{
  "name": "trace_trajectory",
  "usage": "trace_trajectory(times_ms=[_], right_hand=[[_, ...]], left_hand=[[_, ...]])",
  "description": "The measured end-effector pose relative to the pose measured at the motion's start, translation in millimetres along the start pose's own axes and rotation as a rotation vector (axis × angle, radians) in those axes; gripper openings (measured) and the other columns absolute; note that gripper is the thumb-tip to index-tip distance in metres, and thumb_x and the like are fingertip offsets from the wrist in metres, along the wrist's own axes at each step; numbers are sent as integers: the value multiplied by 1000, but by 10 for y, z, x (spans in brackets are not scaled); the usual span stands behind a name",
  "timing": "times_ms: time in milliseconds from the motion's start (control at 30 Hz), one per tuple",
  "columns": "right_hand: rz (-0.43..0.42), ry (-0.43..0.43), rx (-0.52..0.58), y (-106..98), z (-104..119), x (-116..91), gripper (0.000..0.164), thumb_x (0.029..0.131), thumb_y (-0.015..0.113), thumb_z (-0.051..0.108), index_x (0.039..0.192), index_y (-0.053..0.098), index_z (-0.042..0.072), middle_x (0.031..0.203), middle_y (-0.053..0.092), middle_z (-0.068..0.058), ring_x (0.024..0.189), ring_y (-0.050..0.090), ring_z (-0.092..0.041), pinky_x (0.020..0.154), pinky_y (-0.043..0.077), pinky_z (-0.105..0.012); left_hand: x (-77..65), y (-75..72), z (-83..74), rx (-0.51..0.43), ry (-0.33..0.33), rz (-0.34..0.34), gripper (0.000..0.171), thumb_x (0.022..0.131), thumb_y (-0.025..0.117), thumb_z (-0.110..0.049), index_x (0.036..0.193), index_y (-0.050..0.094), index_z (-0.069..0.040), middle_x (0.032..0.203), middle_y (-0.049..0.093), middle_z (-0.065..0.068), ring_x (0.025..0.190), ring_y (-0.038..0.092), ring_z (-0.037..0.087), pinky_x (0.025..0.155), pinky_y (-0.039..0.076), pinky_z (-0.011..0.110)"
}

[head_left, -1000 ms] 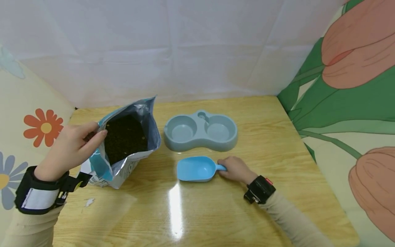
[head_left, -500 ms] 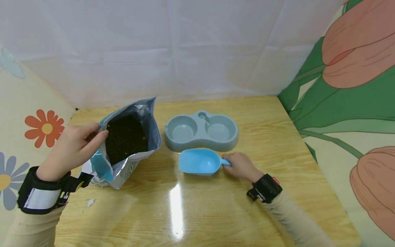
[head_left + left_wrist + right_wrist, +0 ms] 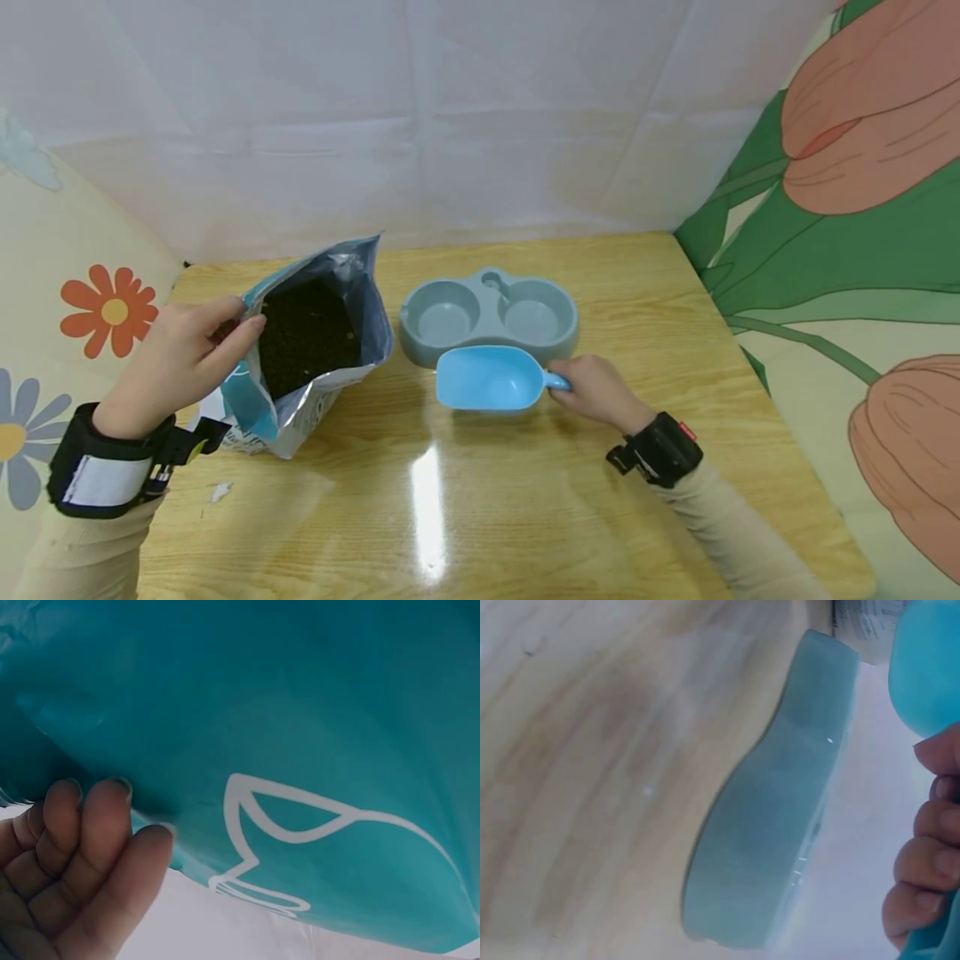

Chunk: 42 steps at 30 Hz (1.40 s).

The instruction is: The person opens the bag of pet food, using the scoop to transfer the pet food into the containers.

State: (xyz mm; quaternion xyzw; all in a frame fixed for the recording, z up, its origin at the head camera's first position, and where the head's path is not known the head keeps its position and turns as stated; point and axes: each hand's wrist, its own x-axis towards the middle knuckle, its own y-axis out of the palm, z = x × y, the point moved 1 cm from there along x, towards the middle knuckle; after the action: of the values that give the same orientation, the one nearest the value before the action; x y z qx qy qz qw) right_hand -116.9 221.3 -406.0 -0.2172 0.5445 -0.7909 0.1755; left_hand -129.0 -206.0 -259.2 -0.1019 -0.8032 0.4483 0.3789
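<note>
My left hand (image 3: 180,358) pinches the left rim of an open foil-lined bag (image 3: 247,408), which stands on the table and holds dark granular stuff (image 3: 306,337). In the left wrist view the bag's teal outside (image 3: 337,712) with a white line drawing fills most of the picture, fingers at its edge. My right hand (image 3: 596,390) grips the handle of a light blue scoop (image 3: 491,379), held level above the table with nothing in it. Just behind the scoop sits a grey-blue double pet bowl (image 3: 487,321); both its hollows are bare.
The wooden table (image 3: 600,517) has a pale worn spot (image 3: 219,492) at the left front. A white cloth (image 3: 450,125) hangs behind it. Floral panels (image 3: 847,308) close off both sides.
My right hand has lifted the scoop off the table and moved it away from me and slightly right, towards the double bowl. The left hand and bag stay nearly still.
</note>
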Motion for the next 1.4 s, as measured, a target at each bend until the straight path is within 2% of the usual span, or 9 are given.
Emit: trace_trajectory(times_ms=[333,567,800,1167,1400], right_hand=[[-49,-42,-7,-250,64,49,23,79,61,9,66,45,17,54,31,9,48,32,-4,46,33,-22],[-66,-81,-33,-387,96,101,27,79,60,6,64,39,17,55,26,9,47,29,-5,45,31,-21],[-74,-106,-29,-512,146,150,29,80,61,8,64,38,17,55,23,9,47,28,-4,45,30,-21],[-56,-108,-47,-619,204,219,25,80,65,14,67,43,16,55,32,7,48,31,-4,45,32,-22],[-26,-103,-39,-663,227,241,27,81,62,11,67,39,16,57,23,7,47,26,-5,46,27,-21]], left_hand=[[10,1,-1,-5,6,4,32,79,60,-1,62,38,-17,52,22,-12,42,22,1,40,19,18],[-1,-2,1,-7,-6,-2,32,79,60,-1,62,38,-18,52,22,-12,42,22,1,40,19,18],[-3,3,14,-14,14,-15,33,78,60,0,62,37,-18,52,22,-12,42,22,1,40,18,18],[-7,11,15,13,29,-29,35,78,61,-1,61,36,-19,52,21,-12,42,21,1,41,19,19],[-22,10,5,36,22,-21,34,80,60,-4,62,36,-19,52,21,-11,42,21,2,40,20,22]])
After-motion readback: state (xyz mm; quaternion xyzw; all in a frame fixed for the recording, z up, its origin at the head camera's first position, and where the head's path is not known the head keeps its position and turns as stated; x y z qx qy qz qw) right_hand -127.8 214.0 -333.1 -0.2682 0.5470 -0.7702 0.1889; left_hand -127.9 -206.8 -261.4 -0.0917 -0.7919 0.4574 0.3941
